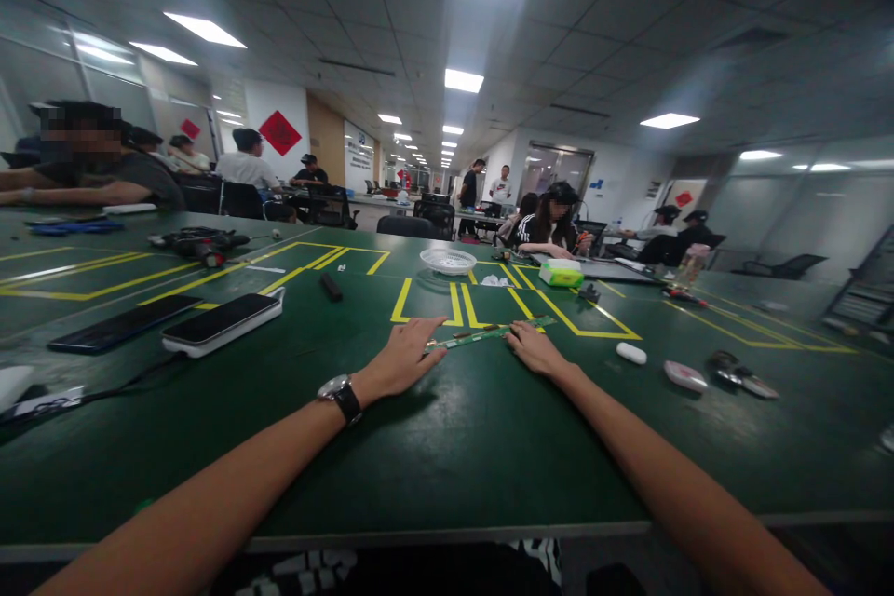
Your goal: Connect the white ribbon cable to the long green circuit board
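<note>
A long, thin green circuit board (475, 336) spans the gap between my two hands, low over the green table. My left hand (401, 358), with a dark-strapped watch (342, 396) at its wrist, has its thumb and fingers around the board's left end. Further along, the fingers of my right hand (536, 352) grip it near the right end, and a short piece sticks out past them. The undersides of my fingers are hidden.
Beyond the board stand a white plastic basket (448, 259) and a green tissue pack (561, 274). Phone-like devices (222, 321) lie left. A white case (631, 353) and a pink case (685, 376) lie right. Yellow tape marks the table (461, 475). People sit around.
</note>
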A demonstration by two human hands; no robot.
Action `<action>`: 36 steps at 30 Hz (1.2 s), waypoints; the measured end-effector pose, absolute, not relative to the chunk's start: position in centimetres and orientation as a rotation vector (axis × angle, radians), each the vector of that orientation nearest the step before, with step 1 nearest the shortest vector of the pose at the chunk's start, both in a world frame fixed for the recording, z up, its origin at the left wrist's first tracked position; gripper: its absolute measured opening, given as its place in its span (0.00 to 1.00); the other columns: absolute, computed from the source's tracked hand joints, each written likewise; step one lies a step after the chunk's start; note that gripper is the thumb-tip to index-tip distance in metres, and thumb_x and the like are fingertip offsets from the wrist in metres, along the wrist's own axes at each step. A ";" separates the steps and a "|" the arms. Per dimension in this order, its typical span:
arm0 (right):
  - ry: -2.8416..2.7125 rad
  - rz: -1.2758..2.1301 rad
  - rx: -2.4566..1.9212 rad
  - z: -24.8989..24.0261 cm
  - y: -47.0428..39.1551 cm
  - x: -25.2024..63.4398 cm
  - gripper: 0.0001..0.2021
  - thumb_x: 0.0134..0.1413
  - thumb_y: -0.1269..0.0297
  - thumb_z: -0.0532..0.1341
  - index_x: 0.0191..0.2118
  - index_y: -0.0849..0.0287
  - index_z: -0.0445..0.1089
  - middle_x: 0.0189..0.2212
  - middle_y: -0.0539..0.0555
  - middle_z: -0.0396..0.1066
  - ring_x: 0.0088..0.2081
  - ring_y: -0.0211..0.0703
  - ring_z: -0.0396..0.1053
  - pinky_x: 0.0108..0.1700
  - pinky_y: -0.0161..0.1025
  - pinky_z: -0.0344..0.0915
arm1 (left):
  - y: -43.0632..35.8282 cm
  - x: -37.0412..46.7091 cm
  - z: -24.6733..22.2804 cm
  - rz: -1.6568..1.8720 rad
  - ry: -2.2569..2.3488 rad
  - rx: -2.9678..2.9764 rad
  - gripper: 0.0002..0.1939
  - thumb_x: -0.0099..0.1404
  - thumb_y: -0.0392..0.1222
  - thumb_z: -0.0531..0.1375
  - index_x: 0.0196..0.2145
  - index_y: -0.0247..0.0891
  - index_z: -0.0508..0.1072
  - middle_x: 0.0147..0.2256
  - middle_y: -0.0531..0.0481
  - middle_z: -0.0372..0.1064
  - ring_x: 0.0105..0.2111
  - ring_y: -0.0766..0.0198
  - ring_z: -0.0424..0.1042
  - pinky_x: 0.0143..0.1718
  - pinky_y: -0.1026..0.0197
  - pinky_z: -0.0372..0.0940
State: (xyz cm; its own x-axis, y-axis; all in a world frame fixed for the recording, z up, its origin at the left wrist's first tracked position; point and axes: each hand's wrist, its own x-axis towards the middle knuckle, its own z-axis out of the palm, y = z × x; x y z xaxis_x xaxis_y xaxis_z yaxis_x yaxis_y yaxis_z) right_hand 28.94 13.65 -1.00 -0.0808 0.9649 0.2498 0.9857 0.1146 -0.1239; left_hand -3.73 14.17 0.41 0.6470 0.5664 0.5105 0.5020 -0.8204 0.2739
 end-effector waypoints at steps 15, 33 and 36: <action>-2.216 -0.218 -2.015 0.8 12.3 27.4 0.26 0.67 0.51 0.45 0.60 0.58 0.67 0.55 0.67 0.66 0.58 0.64 0.61 0.57 0.64 0.49 | 14.0 -3.8 0.7 0.855 0.929 2.814 0.22 0.75 0.49 0.49 0.63 0.43 0.59 0.59 0.45 0.63 0.58 0.52 0.60 0.57 0.47 0.55; -2.738 0.149 -0.907 3.8 5.0 17.5 0.16 0.65 0.62 0.56 0.57 0.52 0.69 0.56 0.56 0.68 0.59 0.49 0.62 0.61 0.50 0.53 | 14.5 -4.7 -0.2 0.364 0.804 2.847 0.30 0.72 0.61 0.47 0.65 0.43 0.57 0.65 0.41 0.54 0.64 0.48 0.54 0.59 0.46 0.52; -2.627 0.099 -1.022 3.3 6.7 19.4 0.16 0.66 0.67 0.53 0.55 0.54 0.71 0.55 0.57 0.69 0.57 0.47 0.64 0.60 0.48 0.56 | 14.5 -4.9 0.1 0.353 0.789 2.830 0.34 0.71 0.63 0.49 0.66 0.42 0.54 0.66 0.41 0.52 0.64 0.48 0.54 0.60 0.46 0.51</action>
